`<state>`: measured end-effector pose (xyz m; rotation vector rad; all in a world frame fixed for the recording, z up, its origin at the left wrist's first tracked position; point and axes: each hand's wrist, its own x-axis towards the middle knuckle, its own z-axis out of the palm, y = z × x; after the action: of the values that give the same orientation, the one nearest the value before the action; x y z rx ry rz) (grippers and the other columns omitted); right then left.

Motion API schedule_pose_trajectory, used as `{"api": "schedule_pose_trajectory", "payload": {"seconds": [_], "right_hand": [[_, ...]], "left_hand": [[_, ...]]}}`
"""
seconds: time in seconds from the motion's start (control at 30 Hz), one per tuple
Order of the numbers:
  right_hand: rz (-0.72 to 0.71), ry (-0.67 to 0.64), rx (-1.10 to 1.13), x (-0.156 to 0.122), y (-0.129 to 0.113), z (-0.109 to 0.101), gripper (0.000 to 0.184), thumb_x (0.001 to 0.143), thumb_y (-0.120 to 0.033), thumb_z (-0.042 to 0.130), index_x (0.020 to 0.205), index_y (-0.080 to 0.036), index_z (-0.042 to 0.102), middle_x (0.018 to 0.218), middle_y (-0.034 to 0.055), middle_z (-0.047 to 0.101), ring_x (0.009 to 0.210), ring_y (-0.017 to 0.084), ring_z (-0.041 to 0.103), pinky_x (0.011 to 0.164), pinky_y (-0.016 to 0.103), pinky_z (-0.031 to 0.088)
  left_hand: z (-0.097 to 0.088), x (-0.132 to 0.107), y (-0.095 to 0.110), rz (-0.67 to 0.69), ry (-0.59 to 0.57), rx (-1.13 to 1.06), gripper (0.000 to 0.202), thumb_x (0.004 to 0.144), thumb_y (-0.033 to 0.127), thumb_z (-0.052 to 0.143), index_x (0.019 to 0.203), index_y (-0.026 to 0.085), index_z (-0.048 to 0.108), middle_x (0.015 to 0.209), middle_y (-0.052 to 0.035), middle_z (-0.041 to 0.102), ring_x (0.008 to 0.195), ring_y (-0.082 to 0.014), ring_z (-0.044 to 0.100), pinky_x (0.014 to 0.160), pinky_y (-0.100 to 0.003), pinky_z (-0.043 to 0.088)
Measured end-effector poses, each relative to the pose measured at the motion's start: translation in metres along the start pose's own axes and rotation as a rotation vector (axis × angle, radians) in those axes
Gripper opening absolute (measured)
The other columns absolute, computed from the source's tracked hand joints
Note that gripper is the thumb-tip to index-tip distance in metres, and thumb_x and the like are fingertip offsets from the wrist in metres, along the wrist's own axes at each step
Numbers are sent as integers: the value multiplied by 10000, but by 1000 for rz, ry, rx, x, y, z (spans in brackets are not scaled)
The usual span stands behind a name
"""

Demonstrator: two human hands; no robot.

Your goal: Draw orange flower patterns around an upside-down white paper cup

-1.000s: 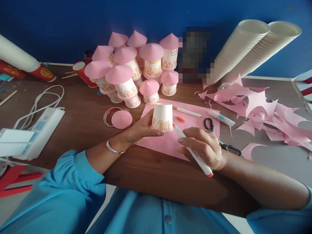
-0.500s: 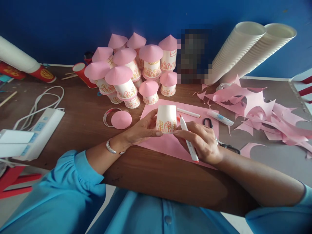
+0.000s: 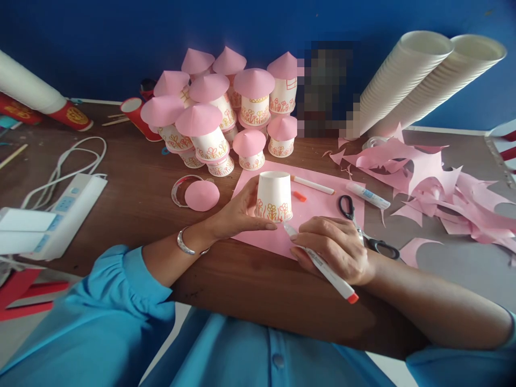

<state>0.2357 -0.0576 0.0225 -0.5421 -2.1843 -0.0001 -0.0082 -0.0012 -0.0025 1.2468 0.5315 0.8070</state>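
A white paper cup [image 3: 274, 191] is upside down in my left hand [image 3: 242, 212], whose thumb lies along its lower rim. Red and yellow flowers are drawn around the cup's lower part. My right hand [image 3: 332, 250] grips a white marker [image 3: 328, 274] with a red-orange end; its tip is at the cup's lower rim. Whether the tip touches the cup I cannot quite tell. Under the cup lies a pink paper sheet [image 3: 258, 242], with a loose orange-red cap [image 3: 299, 196] and another white marker [image 3: 312, 185] on it.
Several cup houses with pink cone roofs [image 3: 199, 119] stand at the back. Scissors [image 3: 382, 247], a glue tube [image 3: 368, 195] and pink scraps [image 3: 419, 161] lie right. Tall cup stacks [image 3: 407, 80] lean behind. Left are a power strip [image 3: 72, 209], a tape roll [image 3: 177, 188] and a pink cone [image 3: 202, 195].
My left hand has turned the cup a little, showing other flowers. In my right hand the marker has swung round, its tip now at the cup's rim.
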Motion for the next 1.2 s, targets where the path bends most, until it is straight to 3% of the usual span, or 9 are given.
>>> {"api": "schedule_pose_trajectory", "payload": {"seconds": [0.3,0.53,0.73,0.97,1.1,1.2], "right_hand": [[-7,-5,-30,2,1,0,138,1007,-119,671,1121,-195,653,852,14,681,679,151,666,555,280,594],[-33,-9,-25,2,1,1,63,1014,-106,676,1063,-139,656,839,44,688,686,161,662,557,287,602],[-42,8,45,3,1,-1,26,1046,-162,653,1072,-165,652,831,27,666,687,163,653,579,295,617],[-50,33,-98,-2,7,-2,155,1154,-282,543,1157,-176,656,957,50,644,760,140,647,592,255,565],[72,65,-218,-6,12,1,135,1143,-282,606,1262,-232,643,1033,47,644,813,129,666,617,230,570],[113,90,-188,-9,15,4,233,1093,-235,688,1317,-264,629,1044,41,644,824,142,672,629,247,596]], "left_hand": [[4,0,4,-25,-10,-13,841,753,274,989,1479,314,566,1418,-126,717,1430,-388,626,1090,-552,580],[1,-1,1,-33,18,21,888,719,296,1010,1490,320,571,1527,-140,652,1466,-411,594,1113,-574,568],[0,0,2,1,8,41,882,733,277,1000,1505,318,576,1625,-143,600,1580,-416,496,1211,-582,514],[1,1,1,-5,-25,-20,890,743,253,994,1520,321,565,1693,-156,549,1540,-414,559,1178,-566,554],[-3,-1,-5,-8,7,-51,903,716,232,1014,1507,312,586,1622,-143,611,1476,-365,613,1180,-518,560],[-4,-3,-6,-23,11,-106,834,760,220,984,1497,324,607,1526,-115,675,1411,-315,656,1143,-458,580]]}}
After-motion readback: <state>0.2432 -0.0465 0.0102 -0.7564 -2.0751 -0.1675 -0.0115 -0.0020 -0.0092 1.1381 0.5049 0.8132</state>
